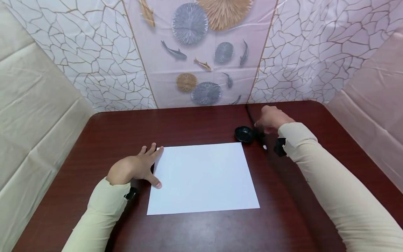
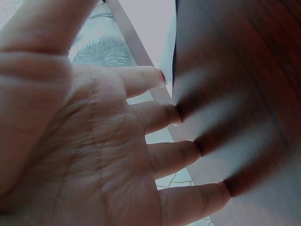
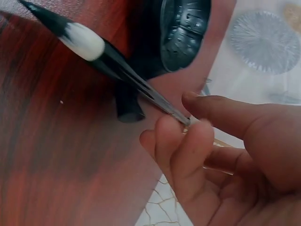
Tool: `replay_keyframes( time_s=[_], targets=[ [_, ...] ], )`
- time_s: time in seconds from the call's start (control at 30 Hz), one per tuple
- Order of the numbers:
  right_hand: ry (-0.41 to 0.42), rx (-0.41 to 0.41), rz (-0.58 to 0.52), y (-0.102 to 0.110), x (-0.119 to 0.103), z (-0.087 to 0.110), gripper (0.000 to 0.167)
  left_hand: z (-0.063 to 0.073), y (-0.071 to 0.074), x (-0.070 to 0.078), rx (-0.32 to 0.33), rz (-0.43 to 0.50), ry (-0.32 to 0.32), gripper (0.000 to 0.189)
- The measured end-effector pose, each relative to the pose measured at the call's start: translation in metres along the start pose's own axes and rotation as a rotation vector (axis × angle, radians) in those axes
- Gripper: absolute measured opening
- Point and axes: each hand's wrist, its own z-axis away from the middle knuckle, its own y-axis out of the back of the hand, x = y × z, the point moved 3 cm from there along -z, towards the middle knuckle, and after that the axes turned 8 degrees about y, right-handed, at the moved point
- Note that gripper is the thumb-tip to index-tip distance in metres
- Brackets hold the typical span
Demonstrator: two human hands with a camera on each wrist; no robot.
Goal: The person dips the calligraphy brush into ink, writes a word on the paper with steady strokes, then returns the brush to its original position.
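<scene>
A white sheet of paper [image 1: 204,178] lies on the dark red-brown table. My left hand [image 1: 136,168] rests at its left edge, fingers spread and thumb on the paper. The left wrist view shows the same palm [image 2: 94,146] with fingertips toward the table. At the back right, a black-handled brush [image 3: 117,68] with a white band and dark tip lies across a black rest [image 3: 129,106]. My right hand [image 1: 272,119] is over the handle, fingers loosely bent. In the right wrist view, the thumb [image 3: 221,108] stands apart from the fingertips, with the handle's far end between them.
A small round black dish [image 1: 244,134] stands left of the brush, close to the paper's top right corner. Patterned cloth [image 1: 201,52] hangs behind the table's back edge, and beige cloth [image 1: 31,115] hangs along the sides.
</scene>
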Motion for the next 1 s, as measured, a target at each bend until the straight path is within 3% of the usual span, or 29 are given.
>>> replay_keyframes(
  time_s=[0.17, 0.33, 0.57, 1.0],
  targets=[
    [-0.027, -0.005, -0.052, -0.005, 0.002, -0.001, 0.020, -0.001, 0.001, 0.002, -0.009, -0.002, 0.011, 0.138],
    [0.002, -0.010, -0.014, -0.008, 0.003, -0.006, 0.019, -0.001, 0.001, 0.002, -0.006, 0.000, 0.007, 0.138],
    [0.013, -0.030, 0.037, -0.013, 0.003, -0.013, 0.037, 0.001, 0.000, 0.001, -0.002, -0.003, 0.000, 0.139],
    [0.116, 0.047, 0.086, 0.015, -0.016, -0.002, 0.035, -0.001, 0.000, -0.001, -0.014, -0.003, 0.014, 0.139]
  ],
)
